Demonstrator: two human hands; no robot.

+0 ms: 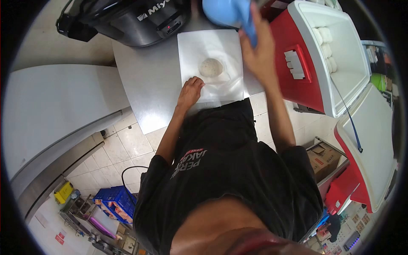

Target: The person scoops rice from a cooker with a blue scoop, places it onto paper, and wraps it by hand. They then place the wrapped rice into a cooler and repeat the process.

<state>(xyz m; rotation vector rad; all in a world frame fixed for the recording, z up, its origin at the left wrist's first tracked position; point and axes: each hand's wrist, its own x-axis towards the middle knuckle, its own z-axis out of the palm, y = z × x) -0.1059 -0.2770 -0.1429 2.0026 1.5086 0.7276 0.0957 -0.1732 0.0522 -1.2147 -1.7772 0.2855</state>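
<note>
On the steel table lies a stack of white wrapping sheets [189, 46] with a clear, wrinkled film over its lower part. A round, pale mound that looks like cooked rice [211, 67] rests on it. My left hand [192, 90] is closed at the sheet's left edge, its fingertips pinching the film just below the mound. Up at the right, my right hand [260, 55], smeared by motion, is wrapped round the handle of a blue plastic scoop [223, 12]. The scoop's rounded bowl is above the table's far side and partly cut off by the frame.
A black rice cooker [136, 21] with a lit red light stands at the back left. To the right is an open red cooler box [297, 51] with several white packets [326, 46] inside, its lid [369, 140] hanging down. The steel table [146, 85] ends near my body.
</note>
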